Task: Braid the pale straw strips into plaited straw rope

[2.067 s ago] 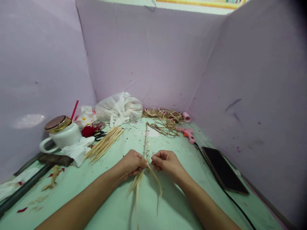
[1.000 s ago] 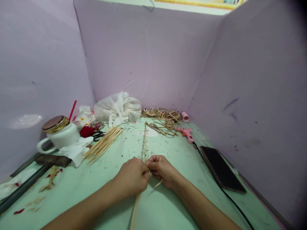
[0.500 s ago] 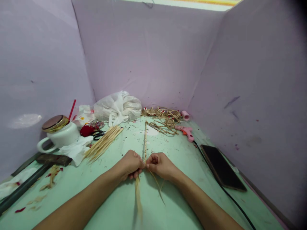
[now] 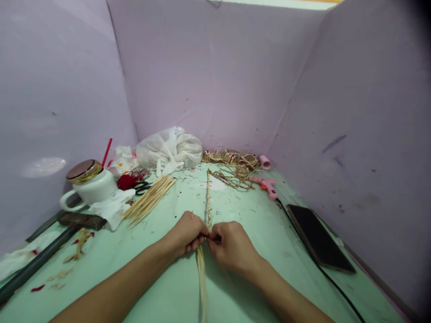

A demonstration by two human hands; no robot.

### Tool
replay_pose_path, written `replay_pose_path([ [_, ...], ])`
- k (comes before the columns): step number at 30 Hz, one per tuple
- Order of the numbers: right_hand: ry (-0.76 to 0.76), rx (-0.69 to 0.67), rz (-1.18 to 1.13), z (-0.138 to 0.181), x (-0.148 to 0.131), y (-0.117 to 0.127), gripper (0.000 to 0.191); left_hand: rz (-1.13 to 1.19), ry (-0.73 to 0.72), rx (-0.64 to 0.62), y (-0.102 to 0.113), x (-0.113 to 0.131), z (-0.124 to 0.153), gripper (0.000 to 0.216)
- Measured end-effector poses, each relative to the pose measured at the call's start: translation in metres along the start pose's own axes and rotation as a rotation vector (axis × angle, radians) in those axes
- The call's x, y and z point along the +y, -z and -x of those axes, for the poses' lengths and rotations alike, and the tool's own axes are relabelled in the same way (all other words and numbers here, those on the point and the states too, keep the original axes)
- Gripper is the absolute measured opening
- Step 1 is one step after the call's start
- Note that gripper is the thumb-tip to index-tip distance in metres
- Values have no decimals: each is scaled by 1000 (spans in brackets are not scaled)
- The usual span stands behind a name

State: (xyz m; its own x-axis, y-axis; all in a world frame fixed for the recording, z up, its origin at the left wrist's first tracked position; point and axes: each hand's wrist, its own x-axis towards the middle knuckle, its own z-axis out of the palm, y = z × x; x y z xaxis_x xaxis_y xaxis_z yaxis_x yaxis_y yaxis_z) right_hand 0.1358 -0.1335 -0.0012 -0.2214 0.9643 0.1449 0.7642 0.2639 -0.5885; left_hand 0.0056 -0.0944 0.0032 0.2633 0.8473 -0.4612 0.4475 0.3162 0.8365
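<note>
A thin braided straw cord [image 4: 208,202] runs straight away from me across the green table [image 4: 256,215]. My left hand [image 4: 187,233] and my right hand [image 4: 232,246] meet at its near end, both with fingers pinched shut on the straw. Loose flat straw strands [image 4: 202,278] hang from the pinch toward me.
A bundle of straw sticks [image 4: 150,199], scissors [image 4: 143,187], a white mug with a gold lid [image 4: 88,184], tissue and a plastic bag [image 4: 170,150] lie at the left. Tangled cord [image 4: 235,168], a pink glue gun [image 4: 267,185] and a phone [image 4: 318,237] lie at the right. Purple boards wall the table.
My hands have kept working the loose strands at the cord's near end. The spread strands are now gathered into one flat band, and my right hand sits closer to me.
</note>
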Motion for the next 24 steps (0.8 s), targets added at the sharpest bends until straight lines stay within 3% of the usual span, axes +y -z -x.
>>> replay_pose_path([
  [3,77,-4,23,3,-3,0,15,28,-32,-48,3,1,1,11],
  [6,44,-83,-63,0,-2,4,14,66,-51,-91,7,2,0,7],
  [10,-205,-97,-313,-12,7,14,27,120,-55,-114,10,3,-1,12],
  [13,-438,-67,-684,-19,12,20,23,109,-49,-134,11,4,-2,13],
  [17,-541,-341,-1044,-18,6,19,15,125,-81,-156,11,0,-4,12],
  [19,-550,-376,-1097,-17,4,14,14,123,-96,-160,11,-1,-4,11],
  [24,-525,-240,-993,-18,7,0,15,82,-108,-150,9,2,-3,3],
])
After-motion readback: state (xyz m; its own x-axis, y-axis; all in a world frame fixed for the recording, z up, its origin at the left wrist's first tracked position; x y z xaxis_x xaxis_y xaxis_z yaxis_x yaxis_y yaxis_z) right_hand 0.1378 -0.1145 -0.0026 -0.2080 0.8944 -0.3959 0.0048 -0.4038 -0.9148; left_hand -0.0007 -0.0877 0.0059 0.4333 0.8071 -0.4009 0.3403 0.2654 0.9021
